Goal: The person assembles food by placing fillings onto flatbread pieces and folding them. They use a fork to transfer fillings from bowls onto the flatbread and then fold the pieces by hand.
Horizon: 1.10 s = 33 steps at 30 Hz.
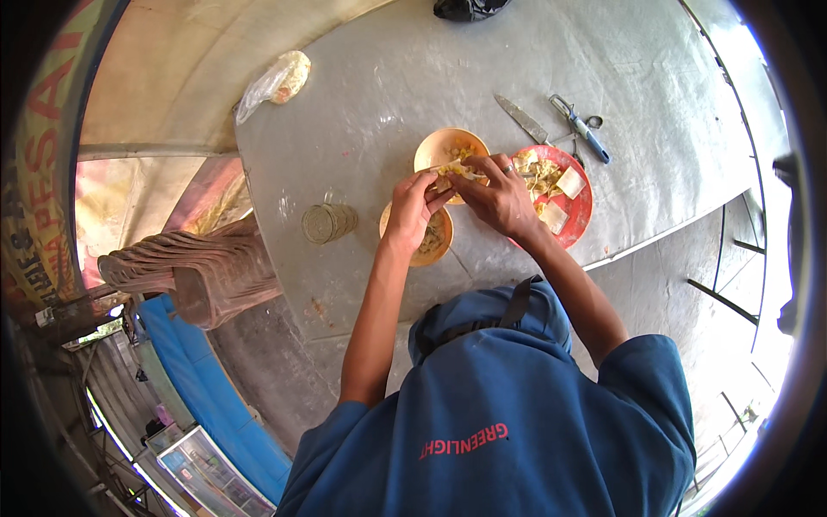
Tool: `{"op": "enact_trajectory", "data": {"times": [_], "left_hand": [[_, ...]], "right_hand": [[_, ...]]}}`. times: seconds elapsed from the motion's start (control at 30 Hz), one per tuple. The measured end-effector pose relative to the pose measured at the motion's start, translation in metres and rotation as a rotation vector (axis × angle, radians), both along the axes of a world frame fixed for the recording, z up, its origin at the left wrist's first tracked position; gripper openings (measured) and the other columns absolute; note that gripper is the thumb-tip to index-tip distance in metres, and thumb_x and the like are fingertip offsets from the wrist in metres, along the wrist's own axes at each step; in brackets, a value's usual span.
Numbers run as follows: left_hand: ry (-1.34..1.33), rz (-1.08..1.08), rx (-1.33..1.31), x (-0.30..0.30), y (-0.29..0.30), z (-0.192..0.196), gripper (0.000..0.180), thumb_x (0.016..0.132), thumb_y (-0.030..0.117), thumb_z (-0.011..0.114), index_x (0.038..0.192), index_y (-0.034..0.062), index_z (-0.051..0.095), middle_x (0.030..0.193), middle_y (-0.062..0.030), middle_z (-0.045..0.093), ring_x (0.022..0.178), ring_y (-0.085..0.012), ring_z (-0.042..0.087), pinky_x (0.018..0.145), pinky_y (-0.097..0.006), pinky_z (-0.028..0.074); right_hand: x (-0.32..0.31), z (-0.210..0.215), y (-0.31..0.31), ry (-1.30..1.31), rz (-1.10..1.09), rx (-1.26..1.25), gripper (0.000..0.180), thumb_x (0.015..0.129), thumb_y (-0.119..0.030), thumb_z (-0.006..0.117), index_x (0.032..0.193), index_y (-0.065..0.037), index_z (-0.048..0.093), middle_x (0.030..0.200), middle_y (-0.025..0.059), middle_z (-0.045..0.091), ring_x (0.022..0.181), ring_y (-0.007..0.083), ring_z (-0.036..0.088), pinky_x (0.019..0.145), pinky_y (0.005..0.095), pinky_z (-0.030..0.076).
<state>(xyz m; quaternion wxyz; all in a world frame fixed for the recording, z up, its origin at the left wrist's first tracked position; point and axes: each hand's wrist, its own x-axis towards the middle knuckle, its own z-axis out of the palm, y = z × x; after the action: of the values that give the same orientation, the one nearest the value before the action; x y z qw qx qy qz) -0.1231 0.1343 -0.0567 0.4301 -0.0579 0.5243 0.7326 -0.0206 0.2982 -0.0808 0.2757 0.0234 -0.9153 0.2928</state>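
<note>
My left hand (413, 205) and my right hand (501, 202) meet over two orange-tan bowls, fingers closed on a pale yellowish piece of food (454, 169). What exactly it is cannot be made out. Below the fingers, the far bowl (431, 148) has yellow bits in it. The nearer bowl (446, 234), partly covered by my left hand, contains a pale chopped mixture. A ring shows on my right hand. Just right of it sits a red plate (581, 209) with pale square pieces (570, 182) and yellowish scraps on it.
Beyond the plate lie a knife (519, 115) and a blue-handled tool (583, 131). A glass jar (329, 222) stands left on the grey-covered table (370, 95). Farther off are a plastic bag of food (280, 84) and a black bag (469, 9). Stacked brown stools (198, 267) adjoin the left edge.
</note>
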Motion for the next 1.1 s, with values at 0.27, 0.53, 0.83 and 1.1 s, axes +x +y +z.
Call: {"op": "enact_trajectory", "data": {"times": [0.27, 0.53, 0.83, 1.1], "left_hand": [[0.093, -0.047, 0.085, 0.012, -0.01, 0.002, 0.028, 0.096, 0.01, 0.065, 0.12, -0.0041, 0.062, 0.112, -0.0101, 0.068, 0.104, -0.0167, 0.067, 0.097, -0.03, 0.056], [0.123, -0.088, 0.074, 0.029, -0.04, 0.008, 0.025, 0.1, 0.013, 0.06, 0.118, -0.0049, 0.064, 0.109, -0.0139, 0.071, 0.096, -0.0222, 0.072, 0.087, -0.029, 0.059], [0.385, -0.082, 0.076, 0.045, -0.077, 0.027, 0.029, 0.094, 0.009, 0.068, 0.119, -0.0054, 0.065, 0.109, -0.0124, 0.07, 0.095, -0.0182, 0.071, 0.089, -0.028, 0.058], [0.362, 0.002, 0.064, 0.057, -0.096, 0.024, 0.031, 0.09, 0.0, 0.07, 0.12, -0.0063, 0.066, 0.104, -0.0118, 0.073, 0.096, -0.0183, 0.071, 0.087, -0.027, 0.057]], "right_hand": [[0.009, 0.015, -0.01, -0.013, -0.014, -0.191, 0.036, 0.077, -0.013, 0.08, 0.112, -0.018, 0.075, 0.116, 0.0089, 0.063, 0.094, 0.0272, 0.063, 0.073, 0.0374, 0.058], [0.016, 0.017, -0.032, -0.262, 0.071, -0.782, 0.05, 0.089, -0.015, 0.075, 0.135, -0.004, 0.058, 0.115, 0.0152, 0.07, 0.097, 0.0208, 0.071, 0.082, 0.033, 0.06], [0.018, 0.014, -0.066, -0.319, 0.122, -1.085, 0.045, 0.088, -0.013, 0.077, 0.129, -0.001, 0.062, 0.102, 0.0075, 0.07, 0.093, 0.0117, 0.066, 0.083, 0.0271, 0.057], [0.03, 0.034, -0.075, -0.291, 0.213, -1.107, 0.044, 0.089, -0.006, 0.074, 0.13, 0.0, 0.059, 0.105, 0.0109, 0.072, 0.1, 0.0137, 0.067, 0.089, 0.0282, 0.057]]}}
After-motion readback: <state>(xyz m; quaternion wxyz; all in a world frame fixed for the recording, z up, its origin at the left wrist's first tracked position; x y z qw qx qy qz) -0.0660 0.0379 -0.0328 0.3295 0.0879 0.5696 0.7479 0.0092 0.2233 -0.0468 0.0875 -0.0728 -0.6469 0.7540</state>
